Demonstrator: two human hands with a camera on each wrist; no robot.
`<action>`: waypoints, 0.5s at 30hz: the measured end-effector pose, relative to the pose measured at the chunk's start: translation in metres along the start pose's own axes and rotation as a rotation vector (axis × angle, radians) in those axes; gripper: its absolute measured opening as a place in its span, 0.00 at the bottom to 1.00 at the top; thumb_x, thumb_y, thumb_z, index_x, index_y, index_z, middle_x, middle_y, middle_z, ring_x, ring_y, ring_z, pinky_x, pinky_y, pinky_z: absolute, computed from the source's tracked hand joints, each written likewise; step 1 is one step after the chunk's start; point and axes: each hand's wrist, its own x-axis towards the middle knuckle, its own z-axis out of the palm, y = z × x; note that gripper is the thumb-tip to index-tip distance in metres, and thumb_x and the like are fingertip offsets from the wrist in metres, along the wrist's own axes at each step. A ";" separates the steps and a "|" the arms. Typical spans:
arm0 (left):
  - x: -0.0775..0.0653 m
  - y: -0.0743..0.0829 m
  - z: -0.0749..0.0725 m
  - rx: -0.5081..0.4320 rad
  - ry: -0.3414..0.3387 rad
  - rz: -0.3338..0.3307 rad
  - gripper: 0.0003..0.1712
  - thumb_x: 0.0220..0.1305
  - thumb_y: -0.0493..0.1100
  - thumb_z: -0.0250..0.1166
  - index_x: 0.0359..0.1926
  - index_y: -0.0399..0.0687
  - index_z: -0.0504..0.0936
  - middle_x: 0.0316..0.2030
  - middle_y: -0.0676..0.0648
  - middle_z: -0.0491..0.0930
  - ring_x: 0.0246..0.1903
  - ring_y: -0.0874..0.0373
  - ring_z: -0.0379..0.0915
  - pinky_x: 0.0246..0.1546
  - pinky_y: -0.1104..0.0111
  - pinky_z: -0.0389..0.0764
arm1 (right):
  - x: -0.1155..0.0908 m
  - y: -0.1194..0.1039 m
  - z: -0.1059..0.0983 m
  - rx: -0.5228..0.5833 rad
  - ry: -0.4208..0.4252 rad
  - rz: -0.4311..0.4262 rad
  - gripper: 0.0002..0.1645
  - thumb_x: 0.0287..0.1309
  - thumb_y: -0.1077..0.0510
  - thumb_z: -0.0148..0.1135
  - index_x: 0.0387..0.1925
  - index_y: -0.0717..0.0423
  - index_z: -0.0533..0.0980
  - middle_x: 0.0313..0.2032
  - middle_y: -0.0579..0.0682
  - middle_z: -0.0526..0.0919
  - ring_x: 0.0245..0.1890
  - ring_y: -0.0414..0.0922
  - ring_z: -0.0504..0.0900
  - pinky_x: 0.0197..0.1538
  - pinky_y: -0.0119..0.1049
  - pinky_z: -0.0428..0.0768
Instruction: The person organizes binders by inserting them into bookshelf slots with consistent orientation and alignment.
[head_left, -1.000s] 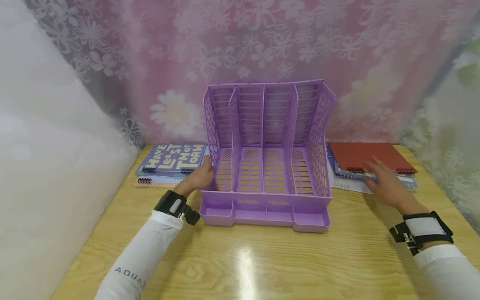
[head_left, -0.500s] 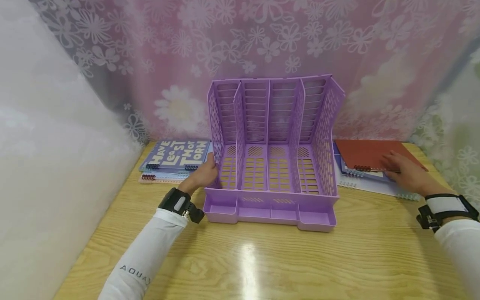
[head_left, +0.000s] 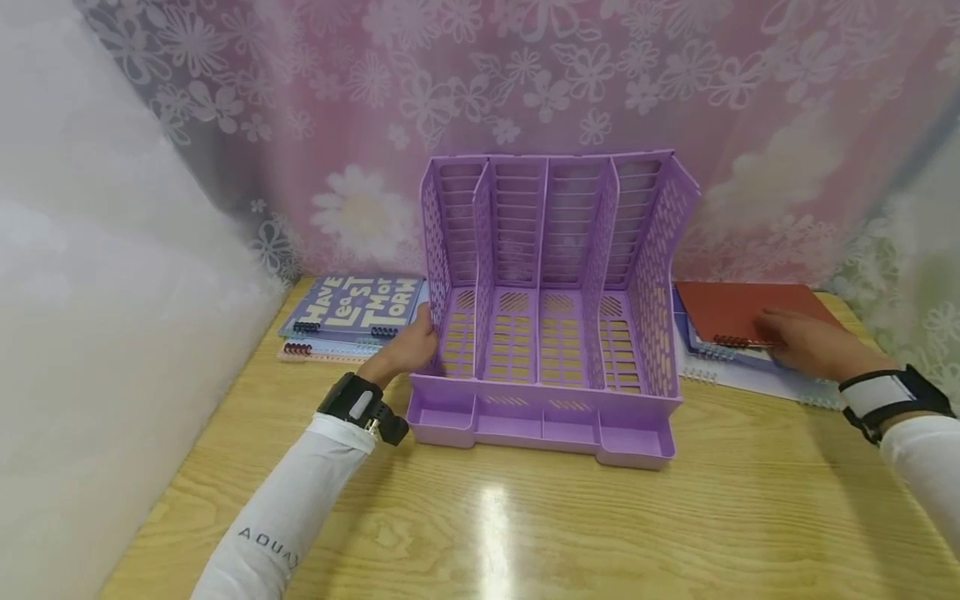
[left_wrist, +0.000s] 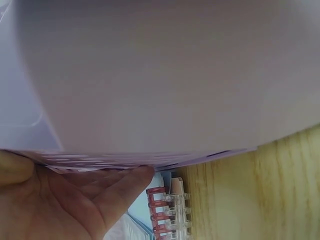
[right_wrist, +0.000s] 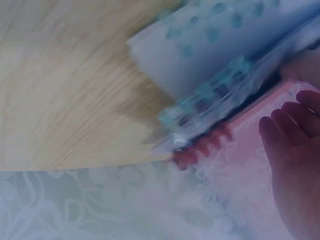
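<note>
A purple file organizer (head_left: 543, 400) with upright dividers and small front trays stands mid-table. My left hand (head_left: 411, 346) lies against the outside of its left wall; in the left wrist view the palm (left_wrist: 65, 205) faces up under the slotted panel and some fingertips are hidden. To the right, a red spiral notebook (head_left: 735, 308) tops a stack of notebooks. My right hand (head_left: 813, 342) pinches its near edge, fingers over the cover and thumb at the underside. The right wrist view is blurred, with the thumb (right_wrist: 302, 69) by the gap below the red cover.
Left of the organizer lies another stack, topped by a blue spiral notebook (head_left: 360, 304) with large lettering. A white notebook (head_left: 750, 375) sticks out beneath the right stack. A flowered curtain (head_left: 525, 83) hangs behind the wooden table (head_left: 375, 533).
My right hand has shifted right along the red notebook's near edge, and its fingers have closed on it. The left hand stays at the organizer's wall. The head view has shifted slightly.
</note>
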 end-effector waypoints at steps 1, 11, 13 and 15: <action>0.000 0.000 0.000 -0.007 -0.003 -0.004 0.21 0.71 0.36 0.36 0.62 0.33 0.47 0.58 0.23 0.63 0.58 0.35 0.63 0.55 0.49 0.67 | 0.002 -0.002 0.001 -0.026 0.007 0.005 0.34 0.57 0.67 0.61 0.62 0.77 0.61 0.58 0.79 0.63 0.56 0.73 0.64 0.50 0.64 0.69; 0.003 0.001 0.004 -0.016 0.009 -0.026 0.23 0.72 0.36 0.36 0.64 0.35 0.46 0.58 0.24 0.65 0.58 0.35 0.64 0.57 0.49 0.67 | 0.006 -0.009 0.016 -0.096 0.138 0.074 0.25 0.56 0.70 0.59 0.56 0.70 0.68 0.49 0.75 0.74 0.45 0.71 0.74 0.40 0.64 0.73; 0.002 0.001 0.002 -0.020 0.015 -0.026 0.23 0.72 0.36 0.36 0.65 0.35 0.46 0.57 0.23 0.65 0.58 0.34 0.64 0.57 0.48 0.67 | 0.007 -0.011 0.014 -0.093 0.155 0.099 0.24 0.56 0.70 0.58 0.56 0.68 0.67 0.47 0.75 0.74 0.42 0.71 0.75 0.34 0.63 0.74; 0.001 0.000 0.002 -0.023 0.018 -0.020 0.23 0.72 0.35 0.36 0.65 0.35 0.46 0.57 0.22 0.66 0.58 0.33 0.63 0.57 0.48 0.66 | 0.008 -0.014 0.013 -0.089 0.205 0.113 0.22 0.57 0.71 0.55 0.55 0.66 0.66 0.43 0.75 0.75 0.36 0.70 0.77 0.28 0.61 0.74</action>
